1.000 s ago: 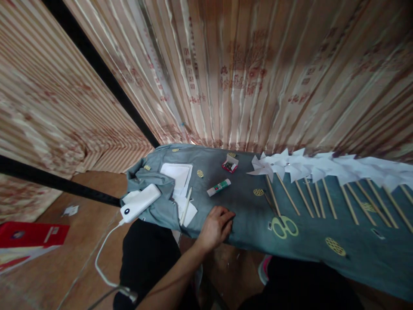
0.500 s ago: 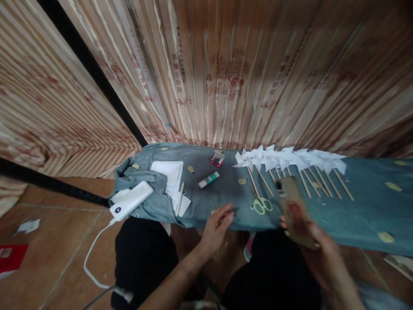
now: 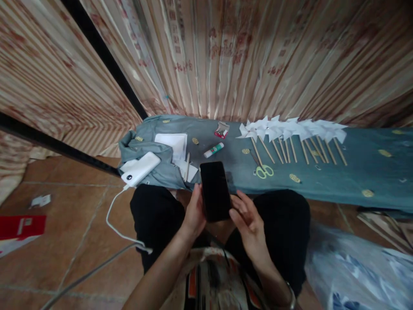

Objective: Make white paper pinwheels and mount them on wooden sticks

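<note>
A smartphone point(image 3: 215, 191) with a dark screen is held upright above my lap, its screen facing me. My left hand point(image 3: 195, 213) is closed around its left edge. At the phone's lower right edge is my right hand point(image 3: 248, 215), fingers apart, a fingertip at or very near the edge. Beyond the phone, a glue stick point(image 3: 214, 150) and a small open red box point(image 3: 222, 130) of tiny items lie on the cloth-covered surface point(image 3: 322, 181). Scissors with yellow-green handles point(image 3: 265, 172) lie to the right, below a row of white paper pinwheels point(image 3: 290, 130) on wooden sticks.
White paper sheets point(image 3: 176, 144) and a pale pen-like stick point(image 3: 187, 167) lie at the left. A white power bank point(image 3: 141, 169) with a cable point(image 3: 111, 219) sits at the left edge. A plastic bag point(image 3: 355, 267) is at lower right. A curtain point(image 3: 200, 64) hangs behind.
The phone has moved from right to centre, turning from its back to its screen. It has passed from my right hand into my left. The view has tilted down.
</note>
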`<state>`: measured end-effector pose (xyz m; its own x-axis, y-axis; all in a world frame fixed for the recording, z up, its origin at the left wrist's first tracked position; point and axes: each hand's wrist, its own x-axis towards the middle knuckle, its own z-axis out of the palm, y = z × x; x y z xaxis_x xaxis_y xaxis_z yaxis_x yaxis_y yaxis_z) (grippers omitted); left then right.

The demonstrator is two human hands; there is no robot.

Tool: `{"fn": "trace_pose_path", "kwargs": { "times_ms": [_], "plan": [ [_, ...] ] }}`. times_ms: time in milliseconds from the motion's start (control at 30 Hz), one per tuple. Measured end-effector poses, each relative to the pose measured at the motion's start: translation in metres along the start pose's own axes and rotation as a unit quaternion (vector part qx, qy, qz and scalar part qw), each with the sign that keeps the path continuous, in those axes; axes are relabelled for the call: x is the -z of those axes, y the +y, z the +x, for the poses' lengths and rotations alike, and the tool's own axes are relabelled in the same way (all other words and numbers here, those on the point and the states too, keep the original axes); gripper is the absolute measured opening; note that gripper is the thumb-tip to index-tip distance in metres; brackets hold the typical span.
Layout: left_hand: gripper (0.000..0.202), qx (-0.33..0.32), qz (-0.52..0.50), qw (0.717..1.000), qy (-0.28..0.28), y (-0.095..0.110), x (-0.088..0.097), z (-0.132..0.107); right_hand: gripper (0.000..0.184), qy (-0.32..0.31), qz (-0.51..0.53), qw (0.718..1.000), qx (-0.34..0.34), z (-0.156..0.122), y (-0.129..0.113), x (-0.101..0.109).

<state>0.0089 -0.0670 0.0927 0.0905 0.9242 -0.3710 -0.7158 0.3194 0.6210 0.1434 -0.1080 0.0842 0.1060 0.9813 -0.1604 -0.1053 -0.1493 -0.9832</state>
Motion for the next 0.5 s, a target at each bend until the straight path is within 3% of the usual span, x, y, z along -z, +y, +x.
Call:
{"fn": "trace_pose_path", "kwargs": {
  "times_ms": [133, 233, 333, 500],
  "plan": [
    [0.051, 0.027, -0.011, 1.000, -0.012, 0.000, 0.003, -0.007, 0.043, -0.008, 0.121, 0.983, -0.140, -0.006, 0.008, 0.008],
    [0.049, 0.033, -0.012, 0.999, -0.012, -0.004, 0.001, -0.010, 0.040, 0.001, 0.167, 0.965, -0.202, -0.014, 0.014, 0.008],
    [0.048, 0.042, -0.018, 0.999, -0.021, -0.006, -0.001, -0.012, 0.041, -0.006, 0.199, 0.955, -0.219, -0.019, 0.012, 0.004],
    [0.049, 0.060, -0.031, 0.997, -0.037, -0.007, 0.000, -0.014, 0.030, -0.099, 0.165, 0.962, -0.192, -0.018, 0.003, -0.003]
  ]
}}
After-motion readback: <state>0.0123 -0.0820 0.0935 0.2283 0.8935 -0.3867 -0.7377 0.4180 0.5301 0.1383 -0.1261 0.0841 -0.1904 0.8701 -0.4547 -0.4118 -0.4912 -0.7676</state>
